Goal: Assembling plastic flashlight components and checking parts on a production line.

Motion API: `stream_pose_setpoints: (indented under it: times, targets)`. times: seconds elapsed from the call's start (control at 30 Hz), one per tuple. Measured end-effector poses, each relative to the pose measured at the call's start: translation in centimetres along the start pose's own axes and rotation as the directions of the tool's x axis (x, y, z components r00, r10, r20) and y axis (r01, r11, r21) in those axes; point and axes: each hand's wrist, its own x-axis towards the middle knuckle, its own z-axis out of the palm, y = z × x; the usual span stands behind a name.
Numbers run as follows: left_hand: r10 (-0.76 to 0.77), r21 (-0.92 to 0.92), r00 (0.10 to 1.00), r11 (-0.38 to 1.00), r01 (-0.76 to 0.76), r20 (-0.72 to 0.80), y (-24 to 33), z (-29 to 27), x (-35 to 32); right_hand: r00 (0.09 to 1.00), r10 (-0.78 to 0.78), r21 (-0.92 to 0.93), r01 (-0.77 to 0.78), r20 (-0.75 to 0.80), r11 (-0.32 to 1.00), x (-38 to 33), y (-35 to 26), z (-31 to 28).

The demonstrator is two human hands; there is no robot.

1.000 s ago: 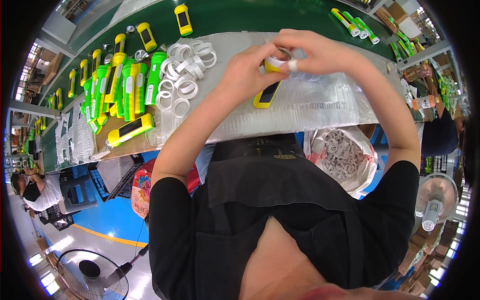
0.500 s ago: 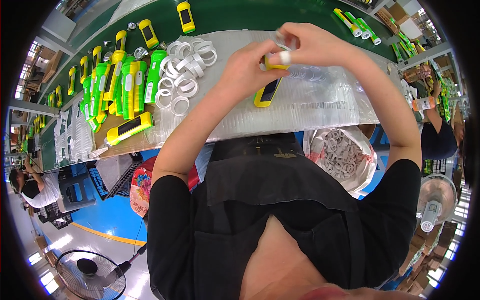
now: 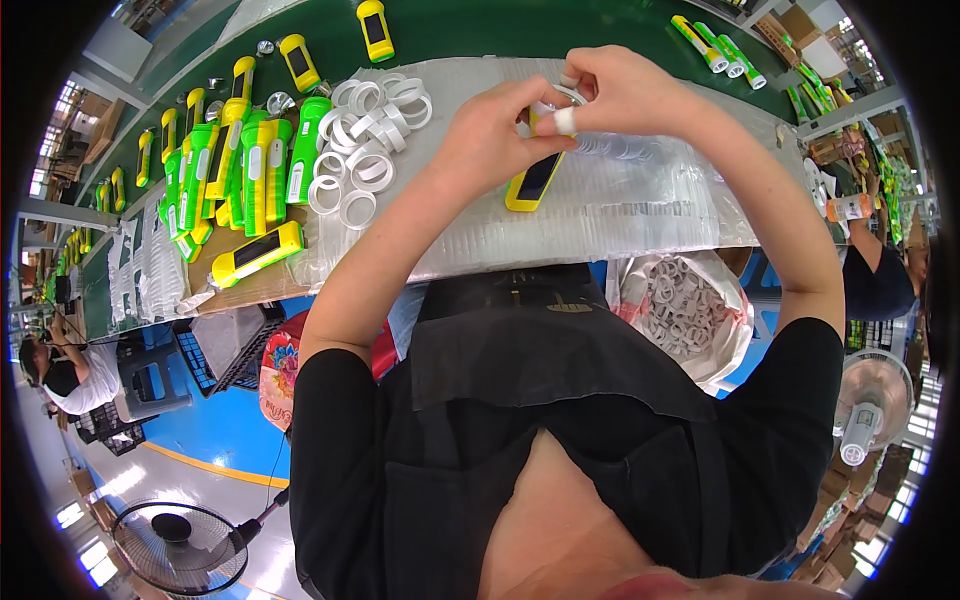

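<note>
My left hand (image 3: pixel 488 135) and my right hand (image 3: pixel 630 95) meet over the plastic-covered table. A yellow flashlight (image 3: pixel 534 184) with a dark panel points toward me beneath them, its far end partly hidden by my left fingers and thumb, which close around it. At that end my right fingers pinch a white ring (image 3: pixel 573 94); how far it sits on the flashlight is hidden. One right finger wears a white wrap (image 3: pixel 565 121). Beside my left wrist lies a pile of white rings (image 3: pixel 374 125). Thin clear discs (image 3: pixel 615 148) lie in a row under my right hand.
Green and yellow flashlights (image 3: pixel 262 170) are heaped at the left, near small reflectors (image 3: pixel 281 103). More flashlights (image 3: pixel 722 52) lie at the far right. A bag of white rings (image 3: pixel 680 315) stands below the table's edge. Fans (image 3: pixel 180 545) stand nearby; other people work at both sides.
My right fingers have shifted slightly and closed in on the ring at the flashlight's end. The left hand and flashlight have barely moved.
</note>
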Motion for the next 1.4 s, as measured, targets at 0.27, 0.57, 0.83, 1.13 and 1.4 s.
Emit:
stream_pose_setpoints:
  times: [0.27,0.57,0.83,1.13,1.4]
  targets:
    - [-0.052,0.037,0.998,0.998,0.051,0.031,0.3,0.0,0.0,0.985,-0.108,0.122,0.124,-0.133,0.985,-0.2,0.9,1.5]
    - [0.080,0.038,0.996,0.996,-0.079,-0.034,0.0,0.3,-0.5,0.976,-0.087,0.209,0.130,-0.201,0.969,-0.4,0.9,2.5]
    - [-0.171,-0.311,0.985,0.934,0.174,0.037,-1.5,-0.1,-2.6,0.989,0.082,0.555,0.001,-0.124,0.832,-1.5,1.7,1.8]
    - [-0.372,-0.298,0.811,0.794,0.530,0.452,1.1,-1.8,-2.4,0.949,-0.022,0.422,0.160,-0.314,0.893,-1.0,1.4,4.3]
    - [-0.415,0.168,0.828,0.910,0.379,0.377,-5.3,-2.0,3.3,0.900,0.335,0.746,-0.016,-0.279,0.666,6.7,7.8,10.3]
